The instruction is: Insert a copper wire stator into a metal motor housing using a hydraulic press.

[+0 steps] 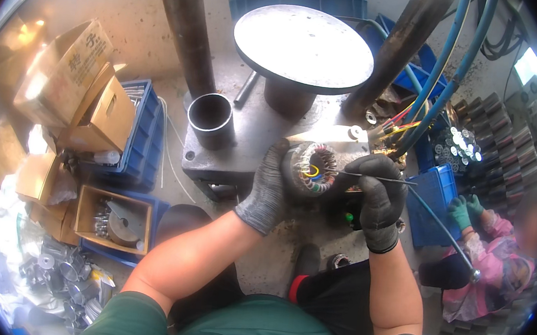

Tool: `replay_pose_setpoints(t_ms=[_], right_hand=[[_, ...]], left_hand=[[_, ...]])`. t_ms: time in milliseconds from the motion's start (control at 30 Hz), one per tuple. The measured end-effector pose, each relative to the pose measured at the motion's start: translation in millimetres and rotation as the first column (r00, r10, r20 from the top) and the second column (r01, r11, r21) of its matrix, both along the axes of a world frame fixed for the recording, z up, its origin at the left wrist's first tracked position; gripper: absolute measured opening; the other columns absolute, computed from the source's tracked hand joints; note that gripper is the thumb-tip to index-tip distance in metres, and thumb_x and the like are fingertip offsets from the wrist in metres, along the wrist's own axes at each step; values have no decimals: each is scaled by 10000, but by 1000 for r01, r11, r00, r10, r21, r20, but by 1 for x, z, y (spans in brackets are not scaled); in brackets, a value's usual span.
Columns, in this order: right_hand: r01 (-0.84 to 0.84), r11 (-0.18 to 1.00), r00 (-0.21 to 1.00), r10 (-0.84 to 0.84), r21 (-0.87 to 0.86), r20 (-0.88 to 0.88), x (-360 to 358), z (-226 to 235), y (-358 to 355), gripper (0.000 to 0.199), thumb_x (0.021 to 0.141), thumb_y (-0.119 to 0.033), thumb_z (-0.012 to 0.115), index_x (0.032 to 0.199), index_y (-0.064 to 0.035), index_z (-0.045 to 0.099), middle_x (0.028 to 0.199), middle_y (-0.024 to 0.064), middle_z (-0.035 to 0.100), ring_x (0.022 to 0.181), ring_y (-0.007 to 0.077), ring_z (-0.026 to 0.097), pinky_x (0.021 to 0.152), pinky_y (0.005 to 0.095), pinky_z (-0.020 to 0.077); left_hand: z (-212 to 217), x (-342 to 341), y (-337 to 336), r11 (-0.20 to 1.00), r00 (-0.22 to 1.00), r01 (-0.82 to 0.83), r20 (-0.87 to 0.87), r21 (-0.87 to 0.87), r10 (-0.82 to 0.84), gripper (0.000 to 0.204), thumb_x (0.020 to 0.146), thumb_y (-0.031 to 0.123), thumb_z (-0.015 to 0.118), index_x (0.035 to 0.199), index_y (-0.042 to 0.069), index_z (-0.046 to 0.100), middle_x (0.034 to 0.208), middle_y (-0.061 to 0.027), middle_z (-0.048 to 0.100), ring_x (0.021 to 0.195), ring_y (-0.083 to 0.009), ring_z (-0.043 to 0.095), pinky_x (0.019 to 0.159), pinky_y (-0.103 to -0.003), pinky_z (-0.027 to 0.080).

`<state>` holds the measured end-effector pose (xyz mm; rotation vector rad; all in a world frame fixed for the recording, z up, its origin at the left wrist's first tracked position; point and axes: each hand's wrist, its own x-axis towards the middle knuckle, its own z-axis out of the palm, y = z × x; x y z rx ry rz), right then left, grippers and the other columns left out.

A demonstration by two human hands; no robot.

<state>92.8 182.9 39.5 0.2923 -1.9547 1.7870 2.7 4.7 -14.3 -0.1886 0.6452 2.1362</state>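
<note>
In my gloved left hand [268, 187] is a motor stator [295, 178], a ring with white-laced windings, its open bore tilted up toward me. A yellow and a blue wire show inside the bore. My gloved right hand [379, 202] pinches a thin dark rod [395, 180], whose tip reaches the stator's right rim; whether it touches the windings I cannot tell. Both hands are in front of the metal press table [216, 170]. Just beyond them lies a pale flat plate [330, 137] with a small round washer-like piece on it.
A round steel platen [304, 47] stands on the table between two dark columns [188, 28]. A short steel tube [210, 121] is at the left. Cardboard boxes [107, 111] and blue crates [147, 135] fill the left side. At right, a person in pink [491, 256] sits near a blue bin [431, 204].
</note>
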Motion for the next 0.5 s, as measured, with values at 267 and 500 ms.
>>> replay_pose_setpoints(t_ms=[267,500], right_hand=[[79,997,996,-80,-15,-47,4,2,-5,92,968,-27,620,1040,-3,673,1062,112,713,978,198,672,918,344,543],[142,955,984,-106,262,-145,2,0,-1,78,958,-19,628,1031,5,642,1061,143,697,963,214,693,884,350,576]], left_hand=[[8,1,4,992,997,-79,-15,97,81,866,985,721,449,1542,58,443,1456,-207,558,1288,-382,586,1045,-571,489],[9,4,2,998,998,-60,-36,4,60,846,991,713,452,1528,59,461,1403,-198,606,1221,-388,633,968,-582,539]])
